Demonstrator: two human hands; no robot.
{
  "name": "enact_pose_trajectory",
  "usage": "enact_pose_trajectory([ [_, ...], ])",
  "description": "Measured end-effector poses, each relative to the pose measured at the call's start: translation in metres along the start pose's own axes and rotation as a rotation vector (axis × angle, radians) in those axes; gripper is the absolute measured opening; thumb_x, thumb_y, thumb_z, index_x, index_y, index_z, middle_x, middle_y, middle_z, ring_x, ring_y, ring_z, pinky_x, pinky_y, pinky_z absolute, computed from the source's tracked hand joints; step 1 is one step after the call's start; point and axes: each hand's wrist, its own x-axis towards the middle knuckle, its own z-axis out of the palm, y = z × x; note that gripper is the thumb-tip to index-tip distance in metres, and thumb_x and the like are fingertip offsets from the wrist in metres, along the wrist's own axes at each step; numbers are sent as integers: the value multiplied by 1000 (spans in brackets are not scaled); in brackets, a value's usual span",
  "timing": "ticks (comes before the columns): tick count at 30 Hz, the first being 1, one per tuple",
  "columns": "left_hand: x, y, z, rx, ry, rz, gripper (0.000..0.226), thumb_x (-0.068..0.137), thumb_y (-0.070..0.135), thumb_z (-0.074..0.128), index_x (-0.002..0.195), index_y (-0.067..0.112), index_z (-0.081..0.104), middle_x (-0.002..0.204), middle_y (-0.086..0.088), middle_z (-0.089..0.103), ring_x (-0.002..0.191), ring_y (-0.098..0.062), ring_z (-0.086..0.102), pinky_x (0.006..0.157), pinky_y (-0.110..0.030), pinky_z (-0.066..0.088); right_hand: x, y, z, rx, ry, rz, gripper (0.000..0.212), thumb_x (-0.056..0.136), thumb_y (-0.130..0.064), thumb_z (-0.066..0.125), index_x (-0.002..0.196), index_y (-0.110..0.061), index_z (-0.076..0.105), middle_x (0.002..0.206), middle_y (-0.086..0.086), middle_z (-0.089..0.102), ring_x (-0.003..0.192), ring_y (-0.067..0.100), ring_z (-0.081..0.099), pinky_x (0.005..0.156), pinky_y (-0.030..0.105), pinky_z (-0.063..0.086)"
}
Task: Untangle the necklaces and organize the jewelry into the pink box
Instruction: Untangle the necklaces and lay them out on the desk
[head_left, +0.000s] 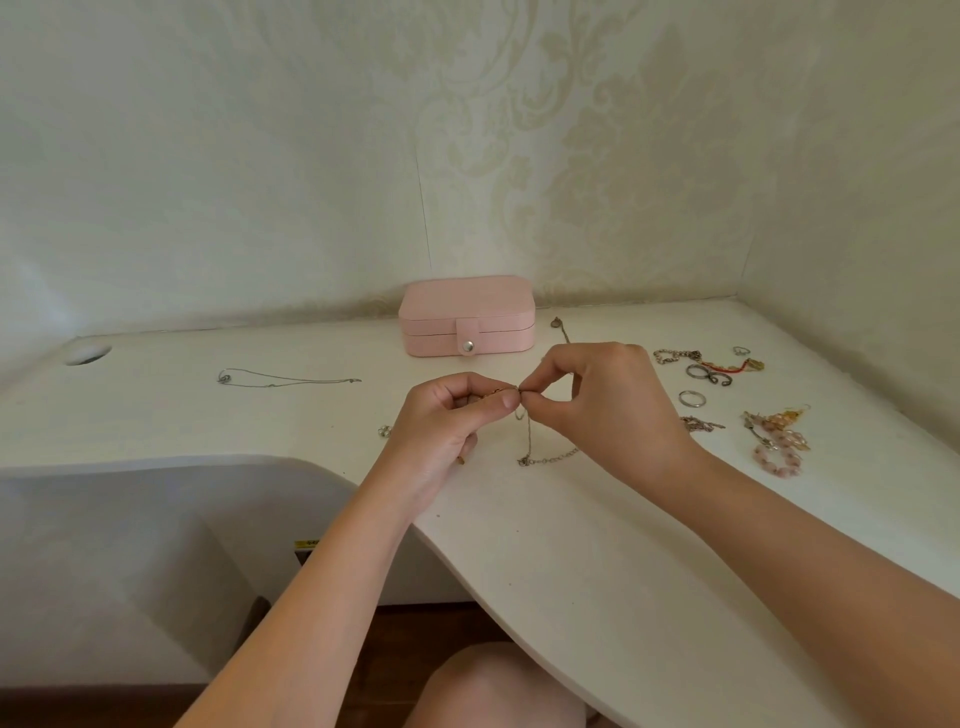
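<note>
Cream damask wallpaper walls in a white desk (597, 545) at the back and on the right. Its front edge curves from 9 o'clock down to 5 o'clock, and I see bare top along that curve.

At centre, my view shows the left hand (447, 426) with fingers curled, thumb and forefinger pinching a thin gold-toned chain necklace (528, 436). The right hand (608, 400) pinches the same chain just beside it, fingertips nearly touching. The chain hangs down, its clasp end lying on the desk at 6 o'clock of the hands.

A closed pink rectangular snap-tab jewellery box (466, 314) sits at 12 o'clock against the wall, apart from both hands. A fine silver necklace (285, 378) lies stretched out at 10 o'clock. Around 3 o'clock I see a plain silver ring (692, 399) and a pink beaded bracelet (777, 460) among other scattered pieces near the right edge.
</note>
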Motion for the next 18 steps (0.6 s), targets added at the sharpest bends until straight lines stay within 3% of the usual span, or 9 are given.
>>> enact_pose_trajectory([
  [5,1,0,0,-10,-14,-16,10,67,21,75,72,13,72,47,10,38,47,-9,21,43,-20,16,1,0,0,41,-25,26,4,80,-19,70,77,-17,69,46,-42,43,41,9,37,48,12,35],
  [8,0,0,0,-6,-32,-20,14,63,26,76,72,15,74,52,5,42,49,-10,21,45,-22,15,4,5,0,124,-98,89,4,80,-19,69,76,-19,66,41,-27,46,41,5,41,45,11,33],
  [11,0,1,0,6,-41,-19,12,67,24,74,74,13,74,50,8,46,47,-9,21,44,-20,17,6,7,-2,282,-200,177,7,81,-16,67,76,-18,62,41,-17,46,38,4,37,41,12,27],
  [14,-1,3,1,27,-49,-27,7,78,14,70,81,8,71,43,14,43,45,-6,21,45,-19,16,7,9,-7,408,-325,249,8,84,-15,65,79,-17,59,61,-9,51,51,8,35,49,18,28],
  [18,-2,5,2,44,-64,-38,5,80,13,67,81,8,69,42,14,41,45,-6,22,45,-19,18,9,13,-9,599,-480,321,9,86,-8,59,82,-15,55,61,-6,43,54,9,32,55,23,25],
])
